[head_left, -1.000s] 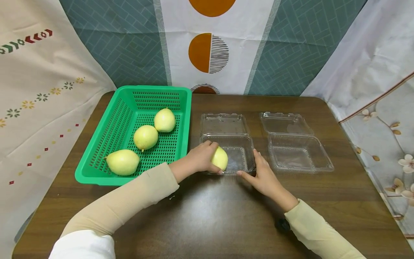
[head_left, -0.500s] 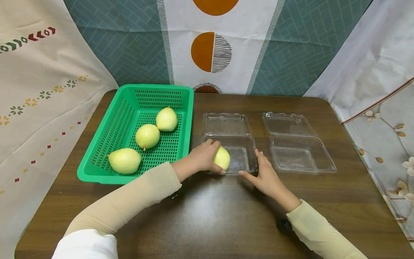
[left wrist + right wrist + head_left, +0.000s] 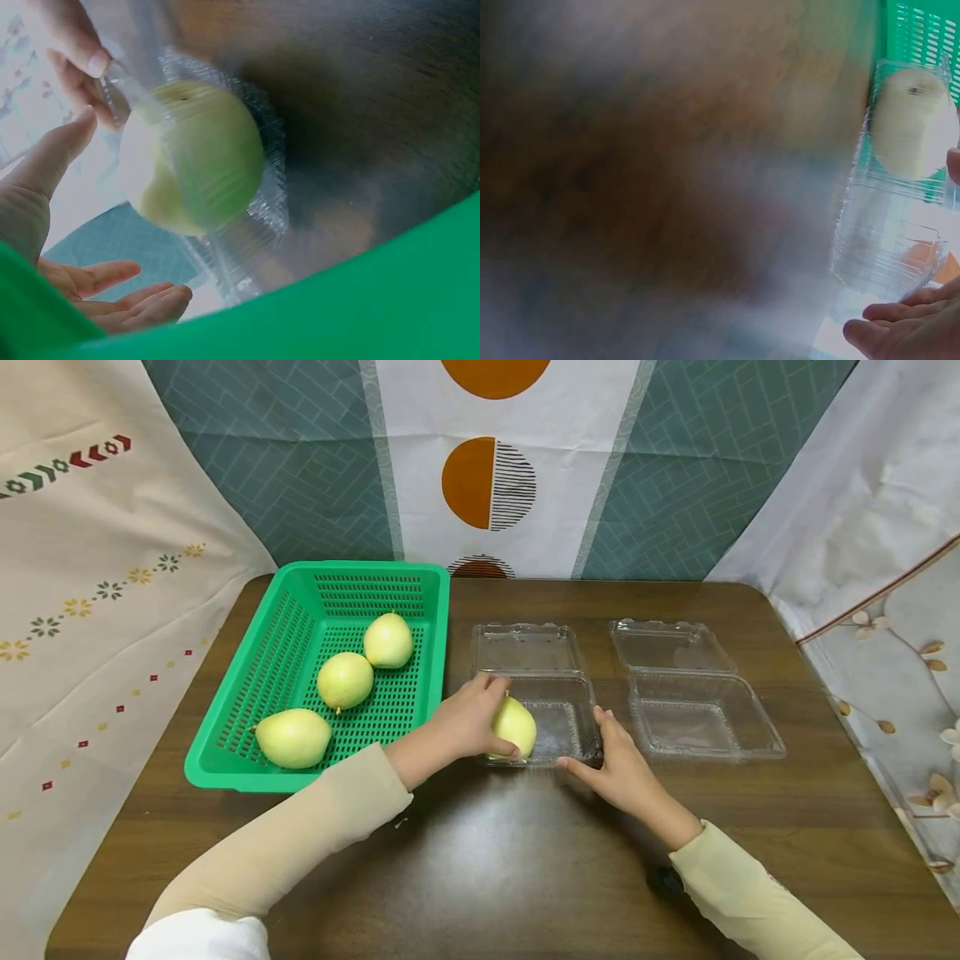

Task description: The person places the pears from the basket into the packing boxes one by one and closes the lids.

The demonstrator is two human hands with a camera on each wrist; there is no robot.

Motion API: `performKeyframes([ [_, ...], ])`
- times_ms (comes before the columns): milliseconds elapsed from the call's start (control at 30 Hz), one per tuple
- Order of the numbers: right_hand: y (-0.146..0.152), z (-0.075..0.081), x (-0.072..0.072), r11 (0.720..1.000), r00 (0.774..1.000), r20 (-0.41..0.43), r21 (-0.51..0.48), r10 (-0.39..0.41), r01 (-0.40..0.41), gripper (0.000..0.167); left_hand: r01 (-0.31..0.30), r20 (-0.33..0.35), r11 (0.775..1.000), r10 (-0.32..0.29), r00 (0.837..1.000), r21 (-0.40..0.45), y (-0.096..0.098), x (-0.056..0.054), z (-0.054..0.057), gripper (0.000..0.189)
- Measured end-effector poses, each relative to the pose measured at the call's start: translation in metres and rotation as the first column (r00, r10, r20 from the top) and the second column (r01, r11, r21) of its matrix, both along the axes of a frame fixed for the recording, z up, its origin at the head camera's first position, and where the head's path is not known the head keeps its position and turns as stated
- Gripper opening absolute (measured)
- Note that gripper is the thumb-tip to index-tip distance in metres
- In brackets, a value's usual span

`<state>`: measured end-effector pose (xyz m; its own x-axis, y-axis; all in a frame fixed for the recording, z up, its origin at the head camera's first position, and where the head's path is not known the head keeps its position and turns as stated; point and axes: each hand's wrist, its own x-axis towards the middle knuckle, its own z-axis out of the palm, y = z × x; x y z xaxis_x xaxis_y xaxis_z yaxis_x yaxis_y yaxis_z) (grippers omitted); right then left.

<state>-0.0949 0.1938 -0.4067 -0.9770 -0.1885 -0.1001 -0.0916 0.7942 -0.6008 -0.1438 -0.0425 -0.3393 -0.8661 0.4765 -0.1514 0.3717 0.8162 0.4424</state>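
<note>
A pale yellow pear [image 3: 514, 727] sits in the left end of an open clear plastic clamshell box [image 3: 553, 727]. My left hand [image 3: 468, 718] is at the pear's left side in the head view. The left wrist view shows that hand's fingers [image 3: 161, 306] spread and fairly straight, with a gap to the pear [image 3: 196, 157]. At the box's near right corner is my right hand [image 3: 618, 772], thumb along the front rim and straight fingers along the right wall. In the right wrist view its fingers [image 3: 889, 326] lie beside the clear wall.
To the left stands a green plastic basket [image 3: 258, 652] holding three more pears, one of them a pear [image 3: 293, 738] near its front. A second open clear clamshell box [image 3: 697, 718] lies to the right. Patterned cloth [image 3: 487, 485] hangs behind the brown table [image 3: 480, 877].
My left fingers have loosened and lifted slightly from the pear, so more of it and its stem show. The right hand stays at the box's corner. The view has shifted a little.
</note>
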Motion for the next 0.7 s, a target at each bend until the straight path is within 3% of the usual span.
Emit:
performKeyframes([
  [367,0.001,0.000,0.002,1.000,1.000,-0.026,-0.008,0.004,-0.004,0.099,-0.074,-0.064,0.993,0.080,0.995,0.093,-0.024,0.011,0.018,0.099],
  [700,0.001,0.000,0.002,1.000,1.000,-0.027,-0.005,0.004,-0.004,0.099,-0.168,-0.135,0.966,0.197,0.971,0.197,-0.056,0.019,0.032,0.103],
])
